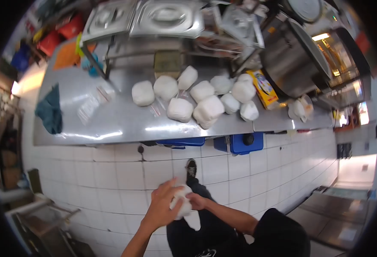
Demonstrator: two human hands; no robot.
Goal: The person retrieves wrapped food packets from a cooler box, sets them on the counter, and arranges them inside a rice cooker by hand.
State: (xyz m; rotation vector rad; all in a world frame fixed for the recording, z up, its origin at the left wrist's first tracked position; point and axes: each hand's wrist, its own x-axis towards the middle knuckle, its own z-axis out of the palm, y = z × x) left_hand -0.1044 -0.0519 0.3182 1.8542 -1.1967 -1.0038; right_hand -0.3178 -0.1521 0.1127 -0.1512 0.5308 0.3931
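In front of my body, above the floor, I hold a white bundle (182, 206) with a loose white tail hanging below it. My left hand (163, 203) lies over its left side, with fingers curved across it. From the right, my right hand (197, 201) grips its edge; some of those fingers are hidden. Several similar rounded white bundles (180, 110) sit in a group on the steel table (124, 120). What the held bundle is made of is too blurred to tell.
A yellow box (263, 90) stands beside a large steel pot (297, 55). Lidded metal pans (167, 17) rest on a raised shelf. A teal cloth (50, 110) and clear plastic bags (90, 107) lie at the left. Blue containers (246, 143) stand under the table.
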